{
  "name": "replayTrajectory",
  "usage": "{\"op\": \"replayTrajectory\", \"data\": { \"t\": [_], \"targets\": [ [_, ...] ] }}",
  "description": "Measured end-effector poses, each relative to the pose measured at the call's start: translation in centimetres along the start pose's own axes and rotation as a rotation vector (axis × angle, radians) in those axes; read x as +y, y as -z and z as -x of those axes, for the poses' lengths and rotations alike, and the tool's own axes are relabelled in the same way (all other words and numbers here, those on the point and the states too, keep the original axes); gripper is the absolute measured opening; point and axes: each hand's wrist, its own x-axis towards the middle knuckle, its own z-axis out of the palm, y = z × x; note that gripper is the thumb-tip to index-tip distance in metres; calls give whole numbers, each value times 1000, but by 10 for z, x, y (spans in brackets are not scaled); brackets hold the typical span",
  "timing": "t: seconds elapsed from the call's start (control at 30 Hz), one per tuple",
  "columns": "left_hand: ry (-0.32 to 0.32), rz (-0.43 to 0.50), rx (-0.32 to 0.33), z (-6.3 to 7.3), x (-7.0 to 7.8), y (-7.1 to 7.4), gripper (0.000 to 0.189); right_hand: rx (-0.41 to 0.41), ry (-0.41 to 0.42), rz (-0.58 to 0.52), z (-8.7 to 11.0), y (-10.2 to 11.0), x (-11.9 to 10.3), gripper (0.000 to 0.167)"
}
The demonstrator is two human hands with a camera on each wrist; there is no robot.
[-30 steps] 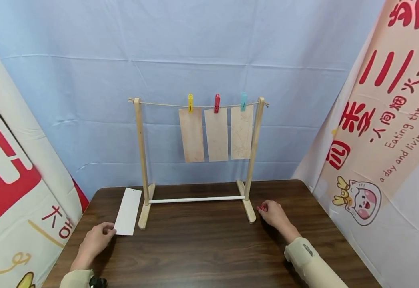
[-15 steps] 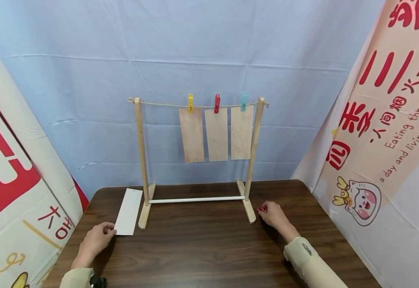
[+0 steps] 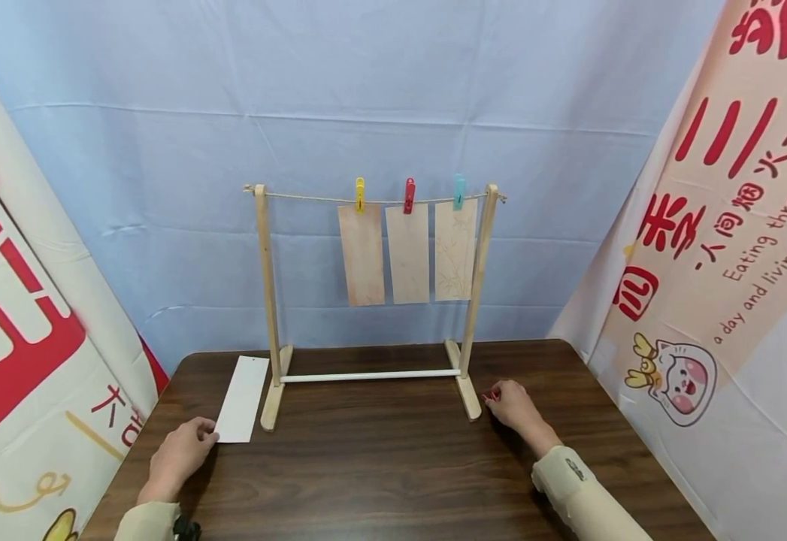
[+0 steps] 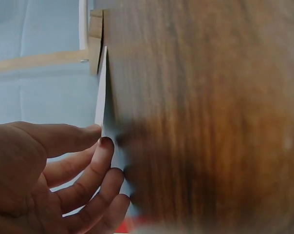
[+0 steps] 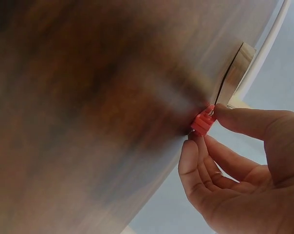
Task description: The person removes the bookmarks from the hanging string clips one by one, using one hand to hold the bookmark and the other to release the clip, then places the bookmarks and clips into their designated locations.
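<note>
A white card (image 3: 242, 400) with a small hole near its far end lies at the left of the table. My left hand (image 3: 182, 453) pinches its near corner between thumb and fingers, and in the left wrist view the card (image 4: 102, 95) slants up slightly from the wood. At the right, my right hand (image 3: 516, 408) holds a red clothespin (image 5: 203, 120) between thumb and fingers, close over the table. Between the hands stands a wooden rack (image 3: 266, 278) with a string across its top. Three beige cards hang there, under a yellow clothespin (image 3: 360, 195), a red clothespin (image 3: 410, 196) and a teal clothespin (image 3: 459, 192).
The dark wooden table (image 3: 373, 466) spreads in front of the rack. A white bar (image 3: 370, 376) joins the rack's two feet low down. Behind hangs a light blue cloth (image 3: 366, 83), with a printed banner (image 3: 724, 225) on the right and another banner (image 3: 14, 323) on the left.
Both hands keep nearly the same place and hold. The left banner shifts slightly, and the whole head view moves by a few pixels.
</note>
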Motion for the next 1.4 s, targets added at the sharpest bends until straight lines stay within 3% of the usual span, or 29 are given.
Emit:
{"op": "replayTrajectory", "data": {
  "t": [0.53, 0.77, 1.0, 1.23, 1.4],
  "targets": [
    [1, -69, 39, -1, 4, -2, 27, -2, 23, -9, 3, 2, 0, 12],
    [-2, -68, 35, 0, 2, -3, 28, 17, 56, -13, 6, 3, 1, 26],
    [0, -50, 40, 3, 4, -4, 24, 93, 91, -2, 10, 5, -1, 10],
    [-12, -21, 52, 8, 5, -3, 22, 127, 86, -7, 12, 8, -3, 31],
    [-34, 20, 77, 8, 8, -3, 21, 149, 86, -24, 10, 11, -6, 35]
  ]
}}
